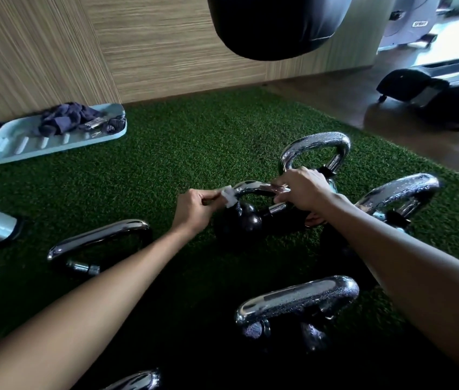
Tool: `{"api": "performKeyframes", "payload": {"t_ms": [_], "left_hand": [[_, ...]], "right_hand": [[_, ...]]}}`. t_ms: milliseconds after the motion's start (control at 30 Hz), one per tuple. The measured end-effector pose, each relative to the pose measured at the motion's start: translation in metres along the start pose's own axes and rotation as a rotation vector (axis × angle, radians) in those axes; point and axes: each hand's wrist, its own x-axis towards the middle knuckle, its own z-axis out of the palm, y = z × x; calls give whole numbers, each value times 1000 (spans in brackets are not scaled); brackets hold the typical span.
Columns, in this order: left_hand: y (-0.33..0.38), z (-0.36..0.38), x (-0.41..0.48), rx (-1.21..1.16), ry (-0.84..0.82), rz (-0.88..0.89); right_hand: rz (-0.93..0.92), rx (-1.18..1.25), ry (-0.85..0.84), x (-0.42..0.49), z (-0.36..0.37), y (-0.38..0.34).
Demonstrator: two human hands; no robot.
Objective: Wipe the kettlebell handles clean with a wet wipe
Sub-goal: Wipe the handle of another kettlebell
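Note:
Several black kettlebells with chrome handles stand on green artificial turf (183,147). In the middle, one kettlebell (246,220) has its chrome handle (253,186) between my hands. My left hand (194,208) pinches a small white wet wipe (228,197) against the left bend of that handle. My right hand (305,192) grips the right side of the same handle, fingers curled round it. Other handles show behind (317,144), at right (400,192), at front (298,301) and at left (98,239).
A pale blue tray (53,146) with a dark cloth (68,119) lies at the back left by the wood-panel wall. A black punching bag (276,23) hangs overhead. Exercise machines (433,91) stand at the back right on the wood floor.

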Motion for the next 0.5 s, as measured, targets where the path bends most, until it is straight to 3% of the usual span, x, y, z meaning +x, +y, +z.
{"api": "performKeyframes", "payload": {"t_ms": [100,233,400,500], "left_hand": [[-13,11,-8,-32,-41,-78],[-14,10,-10,-103,44,-42],[-19,2,-6,76,-52,-117],[-21,-9,-4,75,-15,-173]], "right_hand": [[-5,0,-8,0,2,1],[-26,11,-12,2,1,-4],[-56,25,7,9,2,-12],[-66,49,1,18,3,-21]]}}
